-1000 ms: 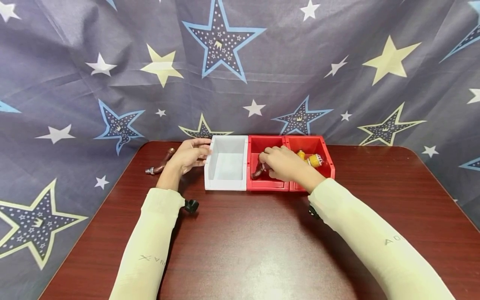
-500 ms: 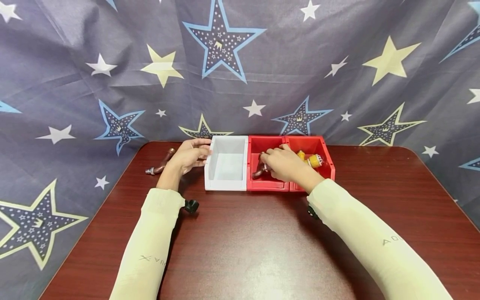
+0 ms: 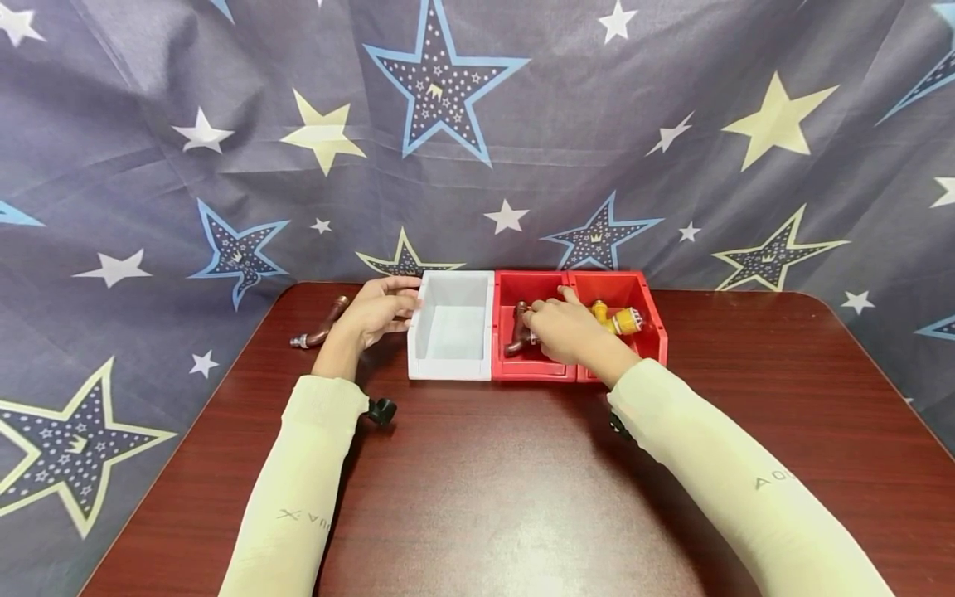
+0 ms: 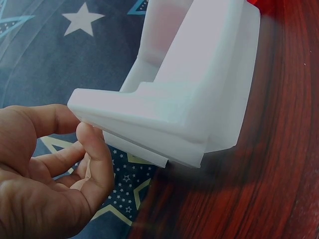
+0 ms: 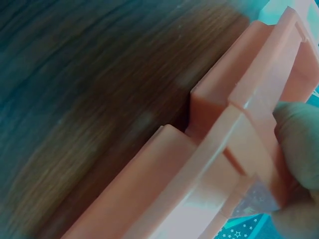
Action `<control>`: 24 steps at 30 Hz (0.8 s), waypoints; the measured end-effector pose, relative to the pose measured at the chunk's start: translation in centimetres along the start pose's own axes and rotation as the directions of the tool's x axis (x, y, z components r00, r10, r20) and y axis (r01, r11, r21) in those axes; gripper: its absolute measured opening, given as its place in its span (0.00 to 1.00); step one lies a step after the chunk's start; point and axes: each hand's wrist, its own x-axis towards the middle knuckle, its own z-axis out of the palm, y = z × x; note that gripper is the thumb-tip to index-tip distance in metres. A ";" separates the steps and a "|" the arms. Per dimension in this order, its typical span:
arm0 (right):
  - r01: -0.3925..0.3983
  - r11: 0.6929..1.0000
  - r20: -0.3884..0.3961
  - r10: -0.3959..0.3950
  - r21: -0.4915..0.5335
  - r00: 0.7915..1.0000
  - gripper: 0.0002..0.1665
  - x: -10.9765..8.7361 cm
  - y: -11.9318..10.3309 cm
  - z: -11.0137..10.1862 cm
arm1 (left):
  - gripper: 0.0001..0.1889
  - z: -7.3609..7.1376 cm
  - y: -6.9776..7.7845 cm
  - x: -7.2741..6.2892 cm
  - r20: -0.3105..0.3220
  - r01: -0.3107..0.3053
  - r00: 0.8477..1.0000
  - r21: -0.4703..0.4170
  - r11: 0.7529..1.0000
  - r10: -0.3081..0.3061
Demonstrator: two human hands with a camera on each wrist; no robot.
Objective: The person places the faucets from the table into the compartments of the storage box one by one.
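At the back of the table, my left hand [image 3: 376, 313] is at the left side of a white plastic bin [image 3: 451, 365]. The left wrist view shows its thumb and index finger pinching the rim corner. My right hand [image 3: 563, 332] reaches into the middle red bin [image 3: 531, 371], its fingertips beside a dark brown bent pipe fitting [image 3: 517, 336] with a pale ring. Its palm side is hidden, so whether it grips the fitting does not show. In the right wrist view, part of the right hand [image 5: 299, 149] lies against the wall between the red bins.
The right red bin [image 3: 658, 344] holds a yellow fitting [image 3: 625, 321] with a silvery end. Another brown pipe fitting [image 3: 321, 327] with a metal tip lies on the table left of the left hand. A star-patterned cloth [image 3: 477, 207] hangs right behind the bins.
My right hand has shifted slightly right, and more of the brown fitting in the middle bin shows beside its fingers. The left hand and the bins have kept their places.
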 end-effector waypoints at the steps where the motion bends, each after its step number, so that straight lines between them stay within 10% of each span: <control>1: -0.002 1.000 0.003 0.002 0.000 1.000 0.24 0.0 0.0 0.0 | 0.28 0.0 0.0 0.0 0.002 -0.001 1.000 0.000 1.000 0.001; 24: -0.006 1.000 -0.086 0.008 0.025 0.996 0.15 -1.2 0.2 -1.5 | 0.28 0.1 0.0 -0.1 0.000 0.004 1.000 0.004 1.000 -0.004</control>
